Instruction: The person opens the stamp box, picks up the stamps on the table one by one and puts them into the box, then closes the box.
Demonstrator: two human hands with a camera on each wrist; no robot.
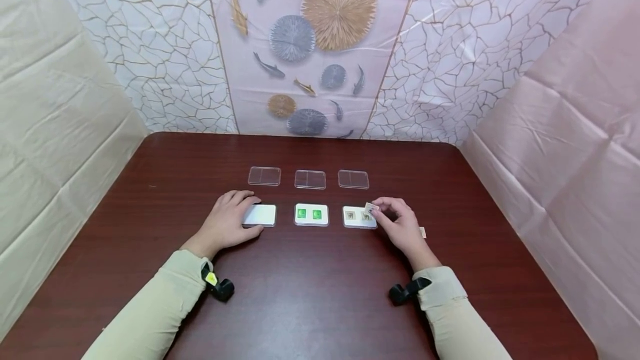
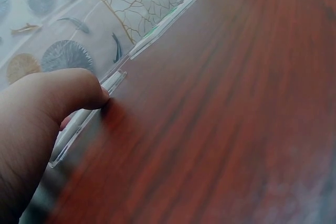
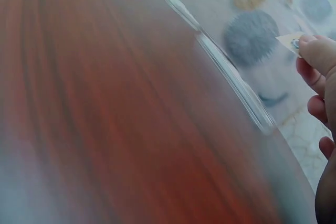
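My left hand [image 1: 227, 225] lies round the left end of a flat white-filled clear case [image 1: 261, 215], the thumb at its near edge. In the left wrist view the thumb [image 2: 79, 87] bends against the side of that case. Between thumb and index finger, my right hand [image 1: 402, 228] pinches a small stamp [image 1: 371, 208], pale with a printed picture. It is held over the right end of another case [image 1: 352, 216], which bears two brownish stamps. The right wrist view shows the pinched stamp [image 3: 290, 42] with one corner sticking out past the thumb.
Between the hands lies a middle case [image 1: 311, 221] with two green stamps. Three clear plastic lids, among them a left one [image 1: 264, 176], a centre one [image 1: 310, 179] and a right one [image 1: 353, 179], lie farther back. A small pale piece [image 1: 423, 232] shows beside the right wrist.
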